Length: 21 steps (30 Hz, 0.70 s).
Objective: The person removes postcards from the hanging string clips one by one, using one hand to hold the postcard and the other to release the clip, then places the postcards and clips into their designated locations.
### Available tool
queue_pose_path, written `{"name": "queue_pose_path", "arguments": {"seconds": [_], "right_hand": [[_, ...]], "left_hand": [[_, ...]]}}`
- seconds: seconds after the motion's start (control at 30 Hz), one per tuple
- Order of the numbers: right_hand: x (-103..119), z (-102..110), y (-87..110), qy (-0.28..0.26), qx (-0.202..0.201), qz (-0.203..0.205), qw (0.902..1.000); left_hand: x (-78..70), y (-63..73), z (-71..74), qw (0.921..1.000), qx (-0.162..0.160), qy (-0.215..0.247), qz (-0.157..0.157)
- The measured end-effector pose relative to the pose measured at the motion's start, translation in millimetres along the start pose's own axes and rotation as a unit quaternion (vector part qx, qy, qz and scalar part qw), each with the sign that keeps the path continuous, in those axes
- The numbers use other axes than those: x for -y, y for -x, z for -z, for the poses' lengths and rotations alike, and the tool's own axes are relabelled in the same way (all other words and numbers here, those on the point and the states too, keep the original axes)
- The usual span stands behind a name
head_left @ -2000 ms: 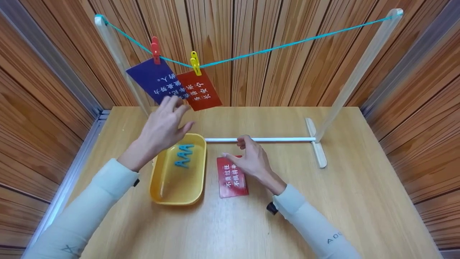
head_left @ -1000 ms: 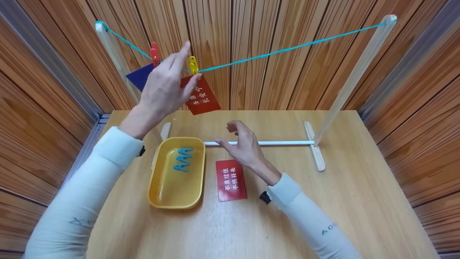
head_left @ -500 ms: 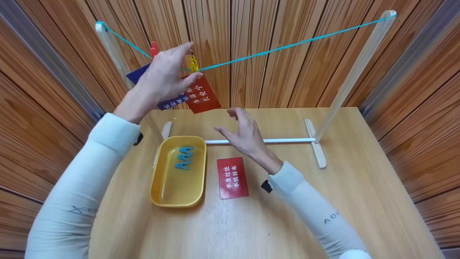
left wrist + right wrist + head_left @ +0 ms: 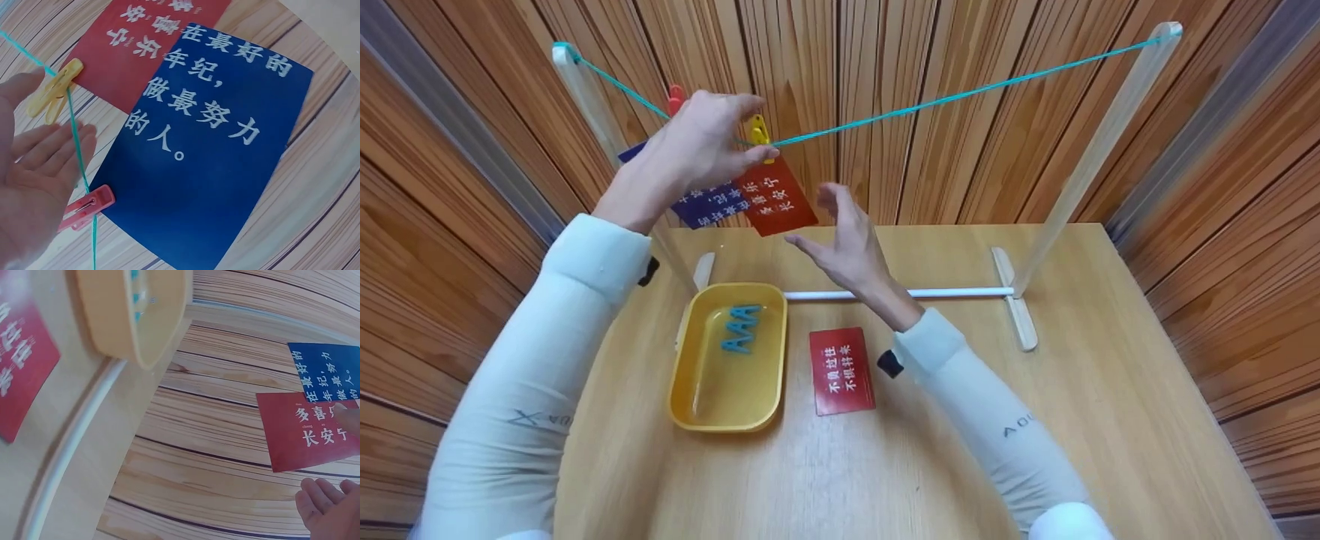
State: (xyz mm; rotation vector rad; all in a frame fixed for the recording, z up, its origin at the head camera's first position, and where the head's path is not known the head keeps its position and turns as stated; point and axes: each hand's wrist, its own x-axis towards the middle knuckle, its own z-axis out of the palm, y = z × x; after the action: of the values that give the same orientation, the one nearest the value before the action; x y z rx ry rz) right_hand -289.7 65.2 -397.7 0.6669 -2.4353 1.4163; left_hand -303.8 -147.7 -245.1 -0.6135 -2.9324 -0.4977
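Observation:
My left hand [image 4: 690, 154] is raised at the cord [image 4: 900, 112], fingers spread, its thumb close beside a yellow clothespin [image 4: 760, 129]. That clothespin fastens a red card [image 4: 781, 201] with white characters to the cord. Left of it a blue card [image 4: 197, 146] hangs from a red clothespin [image 4: 90, 207], partly hidden behind the hand in the head view. The left wrist view shows the fingers extended behind the cord, gripping nothing. My right hand [image 4: 847, 244], thumb and fingers apart, is held in the air just right of the red card's lower corner.
A yellow tray [image 4: 720, 401] with several blue clothespins [image 4: 741, 328] stands on the table. Beside it lies a stack of red cards [image 4: 842, 371]. Wooden posts, including the right one [image 4: 1099, 161], hold the cord; a white rod [image 4: 960, 293] runs low between them.
My left hand has risen from the blue card's lower edge to the cord by the yellow clothespin. My right hand has lifted from above the card stack towards the hanging red card.

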Motion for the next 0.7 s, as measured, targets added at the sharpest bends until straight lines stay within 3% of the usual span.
{"name": "queue_pose_path", "arguments": {"seconds": [0.37, 0.7], "right_hand": [[12.6, -17.0, -26.4, -0.033, 0.008, -0.04, 0.9986], [17.8, -26.8, -32.7, -0.084, 0.023, -0.036, 0.9955]], "left_hand": [[8.6, -4.0, 5.1, 0.999, 0.027, 0.025, 0.024], [10.6, 6.3, 5.6, 0.9972, -0.003, 0.073, 0.019]]}}
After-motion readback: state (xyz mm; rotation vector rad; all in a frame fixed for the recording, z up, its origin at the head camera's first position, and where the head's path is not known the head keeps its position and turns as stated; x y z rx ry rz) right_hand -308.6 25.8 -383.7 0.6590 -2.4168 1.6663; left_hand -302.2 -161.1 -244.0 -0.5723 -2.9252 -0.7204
